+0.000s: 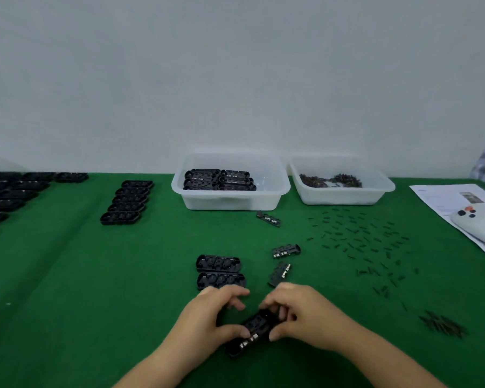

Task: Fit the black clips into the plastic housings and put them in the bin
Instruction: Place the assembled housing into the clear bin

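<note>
On green cloth (95,275), both hands (213,312) gripping one housing (252,331), two housings (220,273) beside.

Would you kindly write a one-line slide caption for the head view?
Both hands, left hand and right hand, grip a black housing over green cloth, the bin of finished housings beyond.

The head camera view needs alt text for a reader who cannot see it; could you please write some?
Both hands, left hand and right hand, grip a black housing over a green table. Behind stand a bin of finished housings and a bin of small parts.
</note>
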